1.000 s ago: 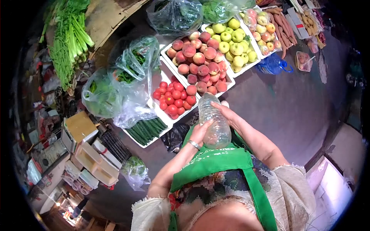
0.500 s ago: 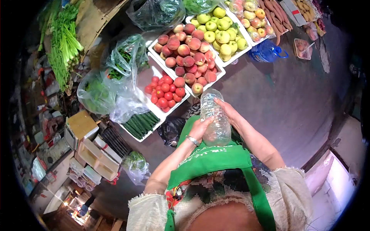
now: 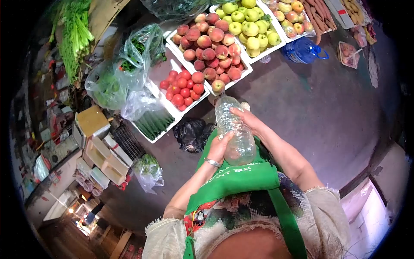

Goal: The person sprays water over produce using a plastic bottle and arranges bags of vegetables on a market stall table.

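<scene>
A large clear plastic bottle point(image 3: 235, 134) is held between my two hands in front of the green apron point(image 3: 237, 183). My left hand point(image 3: 221, 146), with a watch or bracelet at the wrist, grips its lower left side. On the bottle's upper right side lies my right hand point(image 3: 246, 118), fingers wrapped round it. The bottle's narrow end points away from me, close to the near corner of the white box of peaches point(image 3: 215, 52). Beyond my left hand are red tomatoes point(image 3: 183, 90) in a white tray.
Cucumbers point(image 3: 153, 124) lie left of the tomatoes, and a black bag point(image 3: 189, 134) rests on the floor below them. Green apples point(image 3: 252, 28) and a blue bottle point(image 3: 304, 50) are at the upper right. Bagged greens point(image 3: 148, 170) and stacked boxes point(image 3: 105, 157) stand at the left.
The bottle's narrow end has swung a little to the left, with both hands still on it. The view has shifted slightly over the produce.
</scene>
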`<state>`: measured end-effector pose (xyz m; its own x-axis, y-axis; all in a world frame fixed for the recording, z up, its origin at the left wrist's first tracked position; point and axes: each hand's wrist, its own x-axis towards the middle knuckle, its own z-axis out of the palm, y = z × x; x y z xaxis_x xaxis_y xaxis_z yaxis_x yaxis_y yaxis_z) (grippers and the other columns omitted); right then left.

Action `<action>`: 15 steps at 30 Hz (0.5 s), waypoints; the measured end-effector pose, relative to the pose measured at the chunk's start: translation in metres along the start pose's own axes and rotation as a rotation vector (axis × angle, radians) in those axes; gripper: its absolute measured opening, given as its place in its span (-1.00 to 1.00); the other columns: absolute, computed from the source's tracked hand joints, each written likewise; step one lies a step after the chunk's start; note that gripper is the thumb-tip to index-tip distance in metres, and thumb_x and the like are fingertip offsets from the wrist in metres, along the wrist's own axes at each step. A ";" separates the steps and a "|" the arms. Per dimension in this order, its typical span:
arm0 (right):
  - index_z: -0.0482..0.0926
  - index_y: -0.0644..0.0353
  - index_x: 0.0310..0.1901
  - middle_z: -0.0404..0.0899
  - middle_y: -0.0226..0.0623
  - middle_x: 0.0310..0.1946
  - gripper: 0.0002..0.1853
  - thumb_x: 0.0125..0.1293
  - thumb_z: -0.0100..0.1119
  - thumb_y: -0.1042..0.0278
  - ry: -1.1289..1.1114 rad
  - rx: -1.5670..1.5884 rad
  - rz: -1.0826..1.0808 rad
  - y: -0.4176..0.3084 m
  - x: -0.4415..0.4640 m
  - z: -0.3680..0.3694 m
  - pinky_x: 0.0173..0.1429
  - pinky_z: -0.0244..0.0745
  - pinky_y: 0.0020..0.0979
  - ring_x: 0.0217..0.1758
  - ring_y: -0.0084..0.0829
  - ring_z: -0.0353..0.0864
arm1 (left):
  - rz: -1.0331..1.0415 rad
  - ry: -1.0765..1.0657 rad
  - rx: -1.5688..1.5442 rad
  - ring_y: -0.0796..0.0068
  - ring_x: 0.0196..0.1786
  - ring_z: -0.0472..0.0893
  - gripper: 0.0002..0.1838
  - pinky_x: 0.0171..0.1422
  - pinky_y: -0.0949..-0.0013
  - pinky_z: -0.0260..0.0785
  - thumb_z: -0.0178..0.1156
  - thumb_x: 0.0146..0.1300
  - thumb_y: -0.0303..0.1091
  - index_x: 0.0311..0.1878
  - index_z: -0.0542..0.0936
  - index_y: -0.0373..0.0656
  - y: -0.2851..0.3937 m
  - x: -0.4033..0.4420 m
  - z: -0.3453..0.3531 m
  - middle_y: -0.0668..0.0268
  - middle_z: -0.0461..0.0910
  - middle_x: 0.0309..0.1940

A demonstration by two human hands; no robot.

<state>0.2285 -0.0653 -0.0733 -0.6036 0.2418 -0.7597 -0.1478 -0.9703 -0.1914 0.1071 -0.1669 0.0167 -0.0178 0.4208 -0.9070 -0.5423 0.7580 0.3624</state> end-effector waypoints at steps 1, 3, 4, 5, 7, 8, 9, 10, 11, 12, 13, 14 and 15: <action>0.48 0.32 0.04 0.61 -0.29 -0.22 -0.55 0.31 0.19 0.11 0.007 -0.102 -0.049 -0.012 -0.010 0.012 -0.22 0.55 -0.45 -0.30 -0.52 0.59 | 0.003 0.009 -0.006 0.44 -0.27 0.61 -0.55 -0.26 0.37 0.53 0.16 0.31 -0.16 0.10 0.44 -0.32 -0.002 -0.005 0.000 0.20 0.58 -0.14; 0.47 0.32 0.05 0.60 -0.30 -0.21 -0.54 0.29 0.20 0.11 -0.026 -0.251 -0.099 -0.027 -0.018 0.024 -0.21 0.52 -0.48 -0.28 -0.55 0.58 | 0.082 0.006 -0.063 0.47 -0.27 0.63 -0.61 -0.28 0.40 0.55 0.20 0.29 -0.22 0.07 0.48 -0.26 0.001 -0.011 0.003 0.24 0.61 -0.15; 0.47 0.32 0.05 0.60 -0.30 -0.21 -0.54 0.29 0.20 0.11 -0.033 -0.261 -0.103 -0.029 -0.018 0.025 -0.21 0.52 -0.48 -0.28 -0.55 0.58 | 0.094 0.006 -0.067 0.47 -0.27 0.63 -0.61 -0.28 0.40 0.55 0.20 0.29 -0.22 0.07 0.48 -0.26 0.000 -0.011 0.003 0.24 0.61 -0.15; 0.46 0.32 0.06 0.60 -0.30 -0.20 -0.53 0.28 0.21 0.11 -0.025 -0.264 -0.125 -0.029 -0.017 0.027 -0.19 0.51 -0.48 -0.27 -0.55 0.58 | 0.155 0.019 -0.027 0.47 -0.29 0.63 -0.61 -0.33 0.40 0.56 0.20 0.29 -0.22 0.07 0.47 -0.27 -0.003 -0.011 0.002 0.24 0.60 -0.15; 0.46 0.32 0.07 0.60 -0.30 -0.20 -0.52 0.27 0.22 0.12 -0.019 -0.273 -0.150 -0.029 -0.018 0.031 -0.18 0.50 -0.48 -0.26 -0.55 0.57 | 0.221 0.033 0.011 0.48 -0.31 0.63 -0.61 -0.38 0.41 0.57 0.19 0.29 -0.21 0.07 0.45 -0.27 0.000 -0.018 0.005 0.24 0.59 -0.16; 0.45 0.32 0.08 0.60 -0.31 -0.19 -0.51 0.27 0.22 0.12 -0.033 -0.274 -0.144 -0.030 -0.020 0.034 -0.16 0.49 -0.48 -0.25 -0.55 0.57 | 0.187 0.026 -0.013 0.48 -0.32 0.63 -0.61 -0.40 0.42 0.57 0.19 0.29 -0.21 0.06 0.45 -0.27 0.003 -0.023 0.007 0.25 0.59 -0.17; 0.45 0.32 0.09 0.59 -0.31 -0.19 -0.50 0.27 0.23 0.12 -0.047 -0.275 -0.139 -0.032 -0.020 0.037 -0.15 0.48 -0.48 -0.24 -0.55 0.56 | 0.154 0.017 -0.036 0.49 -0.33 0.63 -0.62 -0.43 0.42 0.57 0.18 0.30 -0.20 0.05 0.45 -0.27 0.008 -0.028 0.009 0.25 0.58 -0.18; 0.45 0.32 0.09 0.59 -0.31 -0.19 -0.50 0.27 0.23 0.12 -0.052 -0.283 -0.144 -0.033 -0.018 0.038 -0.15 0.48 -0.48 -0.24 -0.55 0.56 | 0.164 0.017 -0.039 0.49 -0.33 0.63 -0.62 -0.43 0.42 0.57 0.18 0.30 -0.20 0.05 0.45 -0.27 0.010 -0.030 0.010 0.25 0.58 -0.18; 0.45 0.32 0.09 0.59 -0.31 -0.19 -0.50 0.26 0.23 0.12 -0.059 -0.306 -0.163 -0.032 -0.014 0.039 -0.14 0.48 -0.48 -0.24 -0.55 0.56 | 0.161 0.006 -0.058 0.50 -0.34 0.63 -0.62 -0.42 0.43 0.57 0.18 0.30 -0.20 0.05 0.45 -0.26 0.011 -0.033 0.010 0.25 0.58 -0.18; 0.45 0.31 0.09 0.59 -0.31 -0.18 -0.50 0.26 0.24 0.12 -0.066 -0.326 -0.181 -0.033 -0.014 0.044 -0.14 0.48 -0.48 -0.24 -0.55 0.55 | 0.156 -0.004 -0.075 0.50 -0.35 0.63 -0.62 -0.42 0.43 0.57 0.18 0.30 -0.20 0.06 0.45 -0.26 0.011 -0.035 0.009 0.26 0.58 -0.19; 0.45 0.31 0.09 0.59 -0.31 -0.18 -0.50 0.26 0.24 0.12 -0.070 -0.328 -0.182 -0.034 -0.016 0.048 -0.14 0.48 -0.48 -0.24 -0.55 0.55 | 0.236 -0.003 -0.080 0.50 -0.36 0.62 -0.63 -0.42 0.43 0.57 0.16 0.31 -0.19 0.04 0.45 -0.25 0.003 -0.030 0.004 0.27 0.59 -0.22; 0.45 0.31 0.09 0.58 -0.31 -0.18 -0.51 0.26 0.24 0.13 -0.064 -0.352 -0.195 -0.038 -0.018 0.051 -0.13 0.47 -0.48 -0.23 -0.55 0.55 | 0.241 -0.002 -0.081 0.50 -0.36 0.62 -0.63 -0.42 0.43 0.57 0.16 0.31 -0.19 0.04 0.45 -0.25 0.003 -0.029 0.002 0.27 0.59 -0.22; 0.45 0.30 0.09 0.58 -0.31 -0.17 -0.51 0.25 0.25 0.13 -0.058 -0.374 -0.209 -0.043 -0.022 0.057 -0.12 0.46 -0.48 -0.21 -0.56 0.54 | 0.259 0.016 -0.037 0.50 -0.38 0.62 -0.63 -0.43 0.43 0.57 0.16 0.31 -0.19 0.03 0.46 -0.26 0.004 -0.029 0.001 0.27 0.59 -0.24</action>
<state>0.2031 -0.0295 -0.0127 -0.6354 0.4222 -0.6466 0.0164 -0.8298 -0.5579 0.1062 -0.1752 0.0446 -0.1729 0.5904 -0.7884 -0.5483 0.6073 0.5750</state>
